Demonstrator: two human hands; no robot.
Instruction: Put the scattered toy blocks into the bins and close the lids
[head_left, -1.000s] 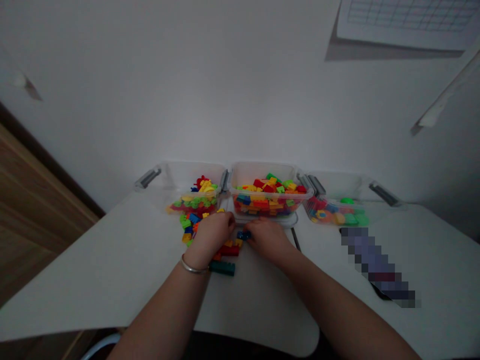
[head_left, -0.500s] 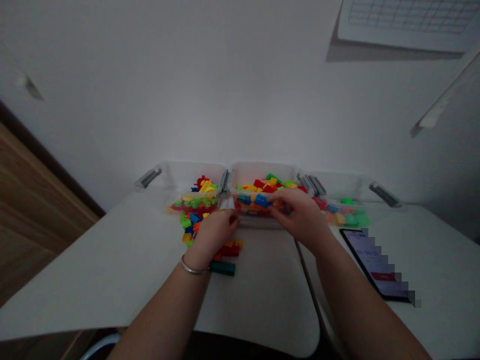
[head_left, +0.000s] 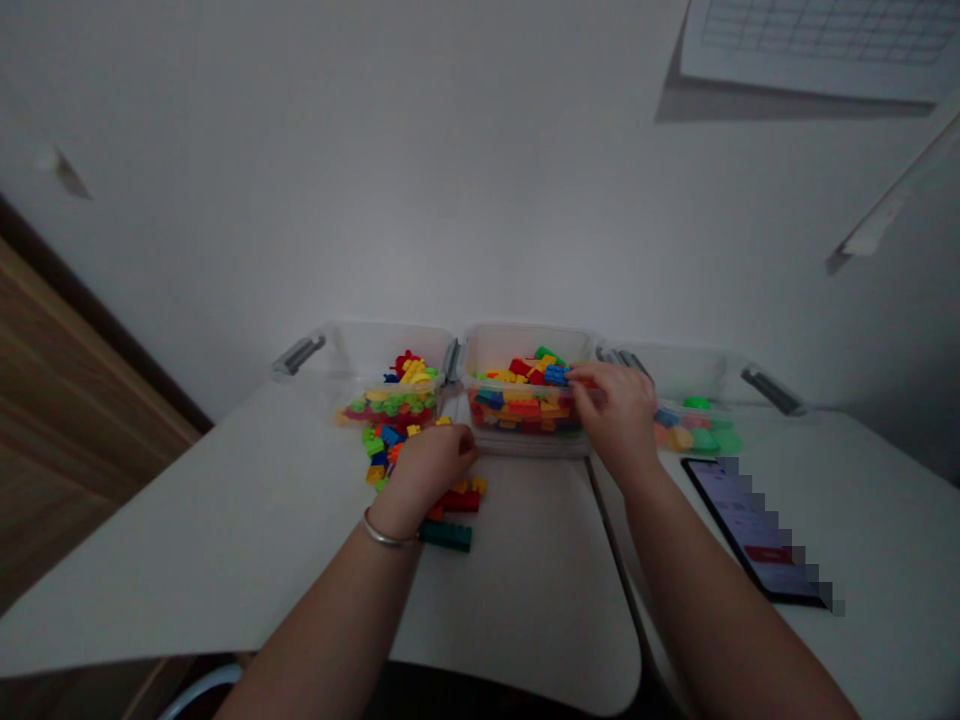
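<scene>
My right hand [head_left: 619, 405] pinches a blue toy brick [head_left: 556, 375] at the rim of the middle clear plastic box [head_left: 529, 445], which is filled with mixed bricks. My left hand [head_left: 435, 460] is closed above a pile of loose bricks [head_left: 375, 445] on the table; its fingertips point away, and whatever they hold is hidden. Just below that hand lie a red brick [head_left: 459, 501] and a dark green brick [head_left: 446, 536]. A silver bangle [head_left: 384, 532] circles my left wrist.
A left clear box [head_left: 360, 350] holds bricks and figure-like pieces. The right clear box [head_left: 682, 365] contains larger rounded pieces. A phone [head_left: 750, 530] lies on the white table [head_left: 525, 580] at right. Behind stands a wall with a gridded paper [head_left: 817, 45].
My right hand has moved right and slightly up, carrying the blue brick from before the middle box's front wall to its rim. My left hand has hardly moved.
</scene>
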